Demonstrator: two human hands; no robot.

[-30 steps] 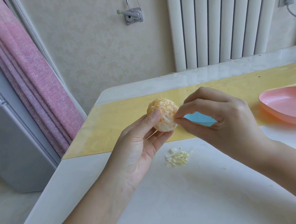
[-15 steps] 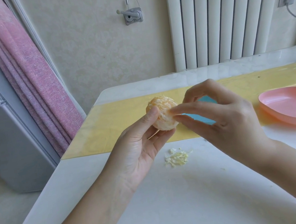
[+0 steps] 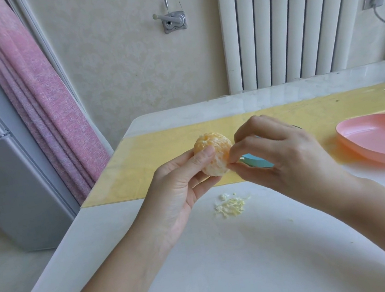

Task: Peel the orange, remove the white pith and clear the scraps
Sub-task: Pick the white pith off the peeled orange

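Observation:
A peeled orange point(image 3: 215, 152), pale with white pith streaks, is held above the table. My left hand point(image 3: 180, 188) grips it from the left and below, thumb across its front. My right hand point(image 3: 281, 154) is at the orange's right side, thumb and forefinger pinching at its surface where pith clings. A small heap of white and yellowish pith scraps point(image 3: 230, 206) lies on the white table point(image 3: 230, 266) just below the orange.
A pink oval dish point(image 3: 384, 140) sits at the right on the yellow mat point(image 3: 139, 169). A blue object point(image 3: 258, 160) lies mostly hidden behind my right hand. The table's left edge drops off toward a grey fridge point(image 3: 2, 176) and a pink curtain point(image 3: 39, 94).
My right hand's fingers have shifted down the orange's right side and closed into a tighter pinch. The orange and my left hand stayed almost in place.

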